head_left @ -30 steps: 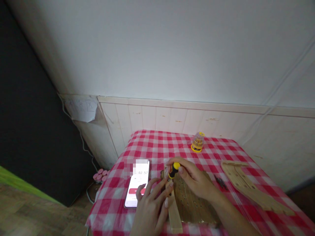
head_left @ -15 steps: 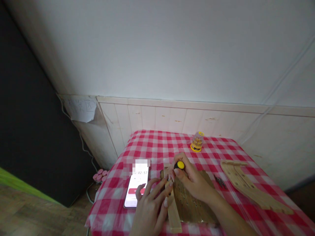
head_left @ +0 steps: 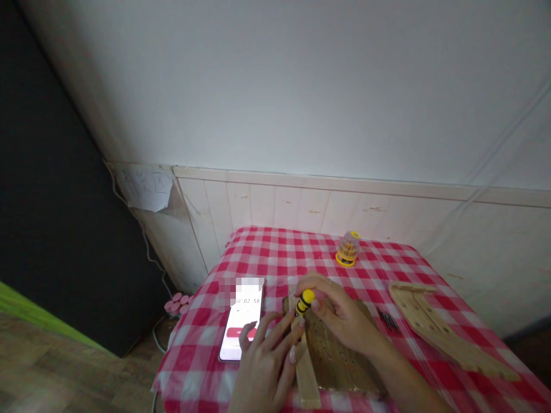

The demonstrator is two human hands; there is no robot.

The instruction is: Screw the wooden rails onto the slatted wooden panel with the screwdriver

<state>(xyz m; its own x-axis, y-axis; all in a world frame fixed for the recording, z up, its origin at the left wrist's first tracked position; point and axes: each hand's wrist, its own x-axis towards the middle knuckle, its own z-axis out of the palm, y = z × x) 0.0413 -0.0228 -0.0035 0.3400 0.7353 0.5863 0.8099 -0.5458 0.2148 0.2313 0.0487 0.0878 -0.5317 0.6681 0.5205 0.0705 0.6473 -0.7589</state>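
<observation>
My right hand [head_left: 338, 310] has its fingers around the handle of a yellow-and-black screwdriver [head_left: 307, 297], which tilts over a pale wooden strip [head_left: 307, 376]. My left hand [head_left: 267, 355] grips that strip, index and middle fingertips close to the screwdriver's lower end and thumb at the near side. The screwdriver's tip is hidden behind the fingers. Under the strip and to its right lies a brown wooden board [head_left: 340, 355] with several small holes. A phone [head_left: 241, 321] showing a running timer lies just left of my left hand.
A clear, yellow-based bit holder [head_left: 348, 249] stands near the back of the checked tablecloth [head_left: 284, 246]. Several dark screws or bits [head_left: 388, 320] lie right of the board. Farther right rests a curved wooden piece [head_left: 443, 330]. A panelled wall [head_left: 286, 206] borders the table's far edge.
The screwdriver handle has tilted, showing more of its side, and my right hand's fingers have loosened and shifted around it. My left hand stays nearly in place. The timer advanced one second.
</observation>
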